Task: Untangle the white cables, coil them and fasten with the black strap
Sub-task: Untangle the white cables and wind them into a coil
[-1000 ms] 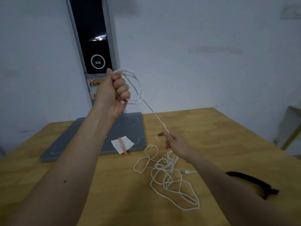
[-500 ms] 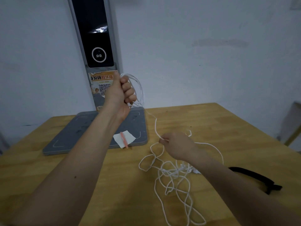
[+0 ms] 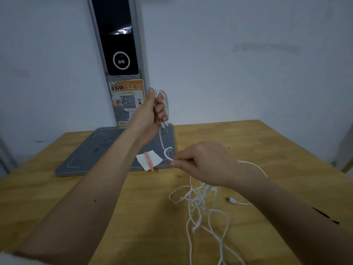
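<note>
My left hand (image 3: 150, 113) is raised above the table and grips a small coil of white cable (image 3: 165, 104). From it the cable drops to a small loop that my right hand (image 3: 204, 163) pinches between thumb and fingers. Below and right of that hand, the rest of the white cables (image 3: 200, 205) lies tangled on the wooden table (image 3: 267, 146), with a USB plug (image 3: 230, 199) at its right side. The black strap (image 3: 324, 215) shows only partly behind my right forearm.
A grey flat base (image 3: 91, 152) with a tall upright post (image 3: 118, 54) stands at the back of the table against the wall. A white paper slip (image 3: 149, 159) with a pink pen (image 3: 149, 163) on it lies at the base's front edge.
My left hand has lowered slightly with the coil. My right hand has moved up and left with the cable pinched, drawing a small loop up toward the coil.
</note>
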